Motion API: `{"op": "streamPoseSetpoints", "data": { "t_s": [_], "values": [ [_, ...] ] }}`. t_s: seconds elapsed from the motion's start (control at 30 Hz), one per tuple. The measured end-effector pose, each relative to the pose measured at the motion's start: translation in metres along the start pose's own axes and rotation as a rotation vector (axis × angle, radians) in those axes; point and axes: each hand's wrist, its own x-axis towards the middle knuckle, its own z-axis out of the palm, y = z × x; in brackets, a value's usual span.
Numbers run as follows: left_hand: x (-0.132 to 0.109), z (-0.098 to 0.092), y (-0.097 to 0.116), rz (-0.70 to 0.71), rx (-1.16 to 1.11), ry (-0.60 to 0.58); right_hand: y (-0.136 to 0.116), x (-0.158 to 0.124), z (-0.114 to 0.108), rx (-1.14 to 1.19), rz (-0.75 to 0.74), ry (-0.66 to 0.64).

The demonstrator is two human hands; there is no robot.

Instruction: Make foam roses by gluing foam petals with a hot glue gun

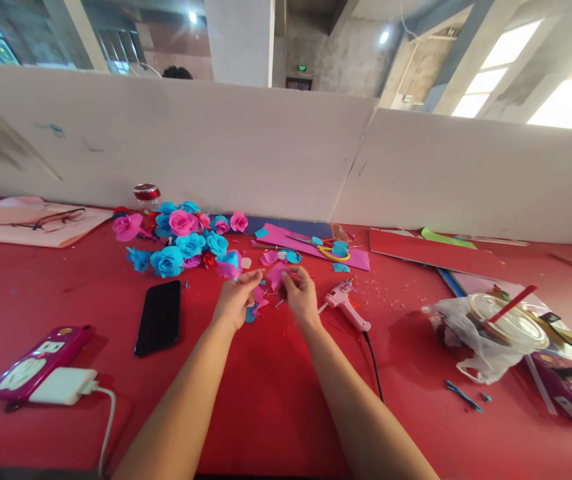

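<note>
My right hand pinches a small pink paper petal between thumb and fingers. My left hand is closed just to its left, its thumb reaching toward the petal; what its fingers hold, if anything, is hidden. Right behind that hand is a blue and pink paper flower, and I cannot tell whether it is held. Pink and blue paper scraps lie under and between the hands. To the right of my right hand, a pink hot glue gun rests on the red table.
Behind my left hand stands a bunch of paper flowers. Yellow-handled scissors lie on pink paper. A phone and a purple power strip are left; a bagged cup is right. A white partition closes the back.
</note>
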Motion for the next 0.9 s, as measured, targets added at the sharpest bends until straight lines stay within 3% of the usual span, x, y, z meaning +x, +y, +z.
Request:
{"op": "streamPoseSetpoints", "data": {
  "t_s": [0.07, 0.13, 0.2, 0.27, 0.33, 0.4, 0.47, 0.6, 0.67, 0.77, 0.9],
  "values": [
    [-0.001, 0.002, -0.003, -0.028, 0.031, -0.033, 0.006, -0.005, 0.008, -0.084, -0.001, -0.15],
    [0.0, 0.001, -0.003, 0.0, 0.018, 0.02, 0.01, -0.007, 0.01, -0.156, -0.022, -0.187],
    [0.003, -0.004, 0.0, 0.042, -0.044, 0.103, 0.012, -0.006, 0.007, -0.235, -0.039, -0.133],
    [0.008, -0.01, 0.004, 0.052, -0.117, 0.144, 0.011, -0.004, 0.0, -0.361, -0.076, 0.003],
    [0.011, -0.015, 0.009, 0.035, -0.181, 0.131, 0.009, -0.001, -0.006, -0.544, -0.162, 0.128],
    [0.012, -0.017, 0.011, 0.018, -0.239, 0.101, 0.006, 0.0, -0.009, -0.674, -0.249, 0.16],
    [0.01, -0.017, 0.013, 0.004, -0.274, 0.066, 0.004, -0.002, -0.005, -0.626, -0.255, 0.055],
    [0.003, -0.012, 0.013, -0.143, -0.193, -0.064, 0.004, -0.012, 0.01, -0.32, -0.137, -0.387],
    [0.0, -0.011, 0.013, -0.194, -0.147, -0.14, 0.003, -0.015, 0.014, -0.371, -0.158, -0.461],
    [0.001, -0.012, 0.013, -0.116, -0.161, -0.127, -0.003, -0.014, 0.008, -0.602, -0.278, -0.313],
    [0.008, -0.018, 0.012, 0.04, -0.195, 0.131, -0.013, 0.002, -0.001, -0.674, -0.33, -0.026]
  ]
}}
